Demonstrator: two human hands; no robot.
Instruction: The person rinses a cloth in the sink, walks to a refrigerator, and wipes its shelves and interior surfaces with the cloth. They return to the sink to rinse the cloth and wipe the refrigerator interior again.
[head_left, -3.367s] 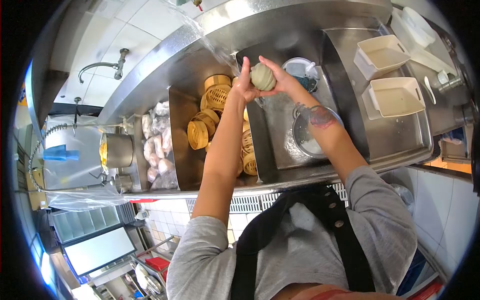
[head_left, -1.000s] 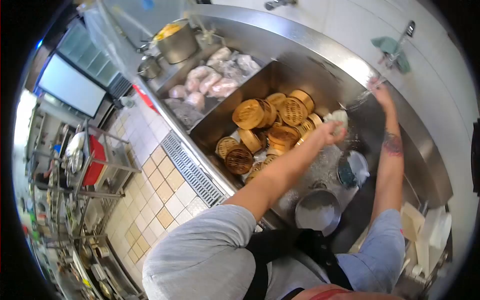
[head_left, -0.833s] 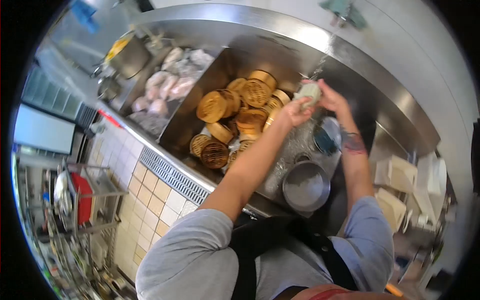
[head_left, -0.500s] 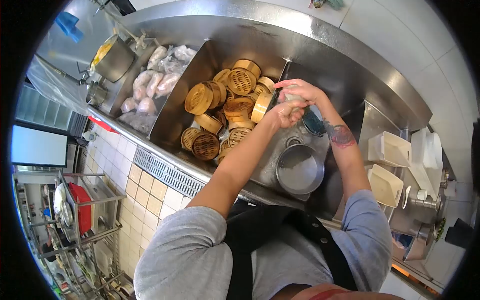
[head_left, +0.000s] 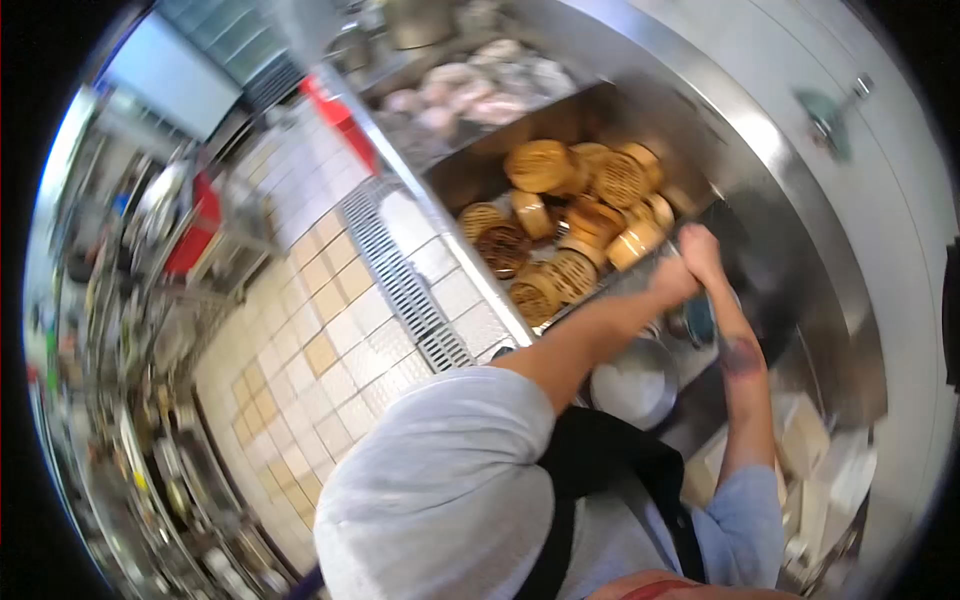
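My left hand (head_left: 674,280) and my right hand (head_left: 701,247) are pressed together over the sink's right basin. Both look closed, the right like a fist, but motion blurs the fingers. Whatever lies between them is hidden. Just left of my hands, bamboo steamers (head_left: 596,222) are heaped in the middle basin, some tilted or on their sides. Beneath my forearms, a round metal pot (head_left: 634,385) holds cloudy liquid. A dark teal round item (head_left: 699,320) sits beside my right forearm, partly covered.
Bagged pale pieces of food (head_left: 475,88) fill the left basin. Pale plastic containers (head_left: 803,437) stand at the right. A floor drain grate (head_left: 405,270) runs along the sink's front. Metal shelving with a red tub (head_left: 195,225) stands at the left.
The view has swung left, showing more floor and shelving. My hands have drawn closer together; the pale thing visible between them before is now hidden.
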